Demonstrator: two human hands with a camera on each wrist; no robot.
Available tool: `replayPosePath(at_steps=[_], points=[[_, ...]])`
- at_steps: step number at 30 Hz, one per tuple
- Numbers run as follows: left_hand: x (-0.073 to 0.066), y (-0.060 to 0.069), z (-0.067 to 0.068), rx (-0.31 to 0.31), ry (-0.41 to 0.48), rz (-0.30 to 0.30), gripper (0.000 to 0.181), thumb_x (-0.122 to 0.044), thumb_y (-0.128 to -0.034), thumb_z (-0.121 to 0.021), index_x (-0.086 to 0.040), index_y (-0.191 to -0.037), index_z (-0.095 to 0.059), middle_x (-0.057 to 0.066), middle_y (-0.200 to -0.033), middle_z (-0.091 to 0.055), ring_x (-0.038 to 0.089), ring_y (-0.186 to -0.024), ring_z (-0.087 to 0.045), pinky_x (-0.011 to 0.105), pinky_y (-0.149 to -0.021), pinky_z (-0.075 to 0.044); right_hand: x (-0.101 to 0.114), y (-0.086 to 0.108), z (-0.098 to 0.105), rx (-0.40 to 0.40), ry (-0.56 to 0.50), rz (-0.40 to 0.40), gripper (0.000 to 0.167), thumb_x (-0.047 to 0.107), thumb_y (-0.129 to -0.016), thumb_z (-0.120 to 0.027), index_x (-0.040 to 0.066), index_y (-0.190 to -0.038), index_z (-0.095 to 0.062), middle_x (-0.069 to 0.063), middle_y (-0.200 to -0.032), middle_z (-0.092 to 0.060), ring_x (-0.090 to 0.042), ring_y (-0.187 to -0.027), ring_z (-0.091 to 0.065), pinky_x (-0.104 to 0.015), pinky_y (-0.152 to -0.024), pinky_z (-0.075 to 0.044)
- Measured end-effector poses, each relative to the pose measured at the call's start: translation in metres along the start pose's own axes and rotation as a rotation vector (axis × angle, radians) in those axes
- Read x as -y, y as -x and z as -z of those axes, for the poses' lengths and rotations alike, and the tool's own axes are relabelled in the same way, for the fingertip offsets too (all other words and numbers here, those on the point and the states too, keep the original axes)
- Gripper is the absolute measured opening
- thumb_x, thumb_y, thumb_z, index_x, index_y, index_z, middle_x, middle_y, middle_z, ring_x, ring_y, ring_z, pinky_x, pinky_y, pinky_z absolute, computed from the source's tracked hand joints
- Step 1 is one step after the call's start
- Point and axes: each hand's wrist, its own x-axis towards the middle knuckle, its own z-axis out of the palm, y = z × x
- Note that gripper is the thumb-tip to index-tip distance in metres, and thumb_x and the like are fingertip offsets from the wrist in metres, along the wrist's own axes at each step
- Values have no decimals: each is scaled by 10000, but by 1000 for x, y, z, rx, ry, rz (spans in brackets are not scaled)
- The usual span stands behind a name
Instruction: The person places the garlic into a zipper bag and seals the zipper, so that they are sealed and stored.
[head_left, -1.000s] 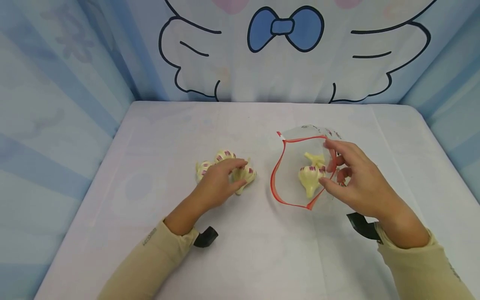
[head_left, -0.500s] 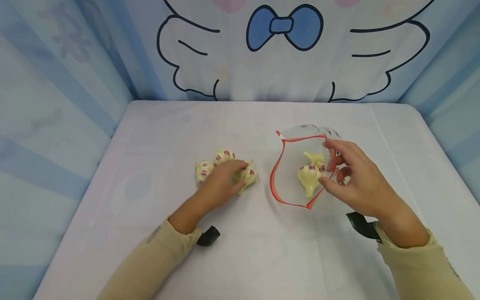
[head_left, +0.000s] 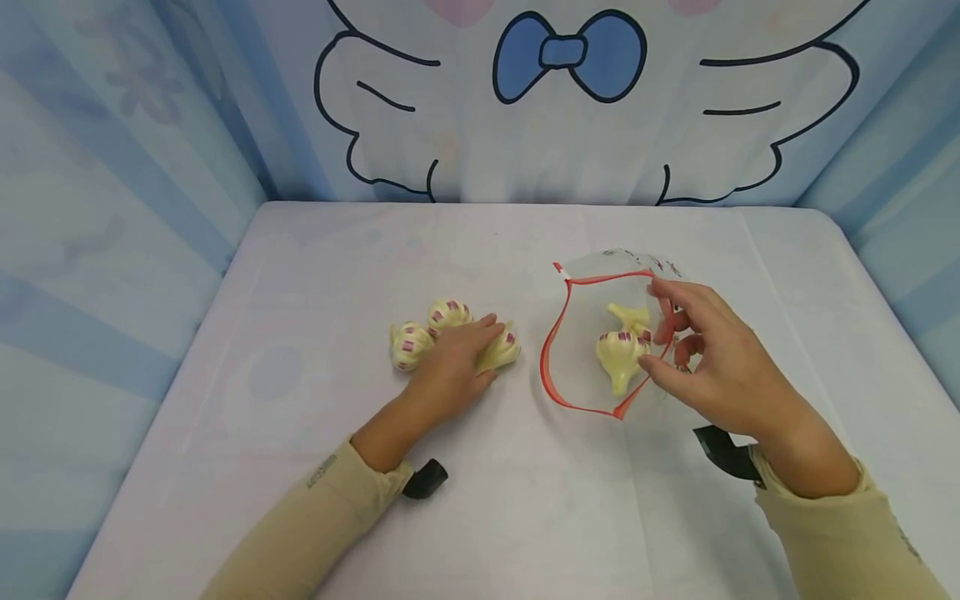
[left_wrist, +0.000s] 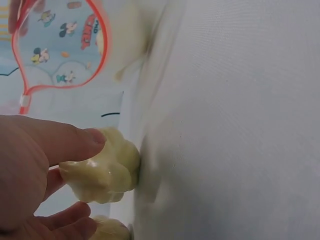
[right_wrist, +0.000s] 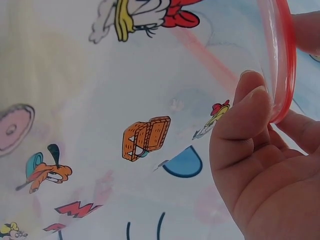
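My left hand (head_left: 448,372) grips a pale yellow garlic bulb (head_left: 504,347) with purple marks, low over the table. In the left wrist view the thumb of this hand (left_wrist: 35,160) presses on the bulb (left_wrist: 107,170), its fingers on the other side. Two more bulbs (head_left: 411,346) (head_left: 448,314) lie left of and behind the hand. A clear bag with a red rim (head_left: 550,358) gapes to the right, with garlic bulbs (head_left: 619,358) inside. My right hand (head_left: 723,358) pinches the bag's right edge; the right wrist view shows this hand (right_wrist: 265,160) at the red rim (right_wrist: 286,65).
Cartoon prints cover the bag's clear film (right_wrist: 100,90). The white table (head_left: 450,533) ends at a patterned curtain (head_left: 570,150) behind, with more curtain along the left (head_left: 90,333) and right sides.
My left hand has shifted a little to the right, and the garlic bulb at its fingertips has moved right with it. The right hand and the bag have stayed nearly still.
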Motion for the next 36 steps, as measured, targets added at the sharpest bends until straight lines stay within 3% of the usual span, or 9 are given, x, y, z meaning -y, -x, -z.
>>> replayPosePath(at_steps=[11,16,21,26,31,36], points=[[-2,2,-11,-28,7,14,719,28,-845,-756,-103,-1490,-467,180,-1533,-409,408,-1383,-393,557,-1142,-266,0,2,0,-6,-2,-7,801,-144,-716,-791,-32,-1438,-461,-59,-1085,-519,-36,-836,-491,-95,-656,-446],[-1,3,-14,-77,-4,-5,649,109,-861,-638,-43,-1470,-475,171,-1481,-477,338,-1378,-426,505,-1143,-295,0,2,0,-1,3,-16,805,-134,-724,-791,-29,-1447,-453,-76,-1137,-523,-31,-846,-497,-90,-660,-447],[-4,3,-11,-160,12,16,431,92,-902,-622,21,-1327,-605,155,-1261,-648,309,-1171,-598,415,-1005,-462,1,1,1,-1,9,-20,804,-128,-726,-794,-27,-1447,-454,-77,-1144,-525,-28,-844,-499,-85,-666,-448],[-7,4,-6,-142,0,26,405,31,-879,-722,13,-1276,-645,144,-1148,-685,271,-1007,-651,391,-874,-521,0,1,1,-6,2,-15,800,-141,-723,-788,-25,-1443,-459,-63,-1118,-525,-31,-839,-502,-91,-660,-447],[-8,5,-6,-93,-23,-13,508,-47,-854,-792,10,-1323,-608,147,-1245,-651,295,-1150,-608,414,-985,-481,0,1,1,-7,-2,-11,802,-143,-722,-786,-24,-1444,-458,-63,-1124,-526,-30,-839,-501,-94,-659,-445],[-11,2,-11,-122,-9,-12,451,-151,-870,-801,-23,-1273,-642,121,-1254,-643,279,-1208,-577,403,-1014,-463,-1,2,0,-8,-6,-14,799,-143,-724,-784,-26,-1444,-458,-70,-1139,-526,-33,-844,-502,-95,-657,-446]])
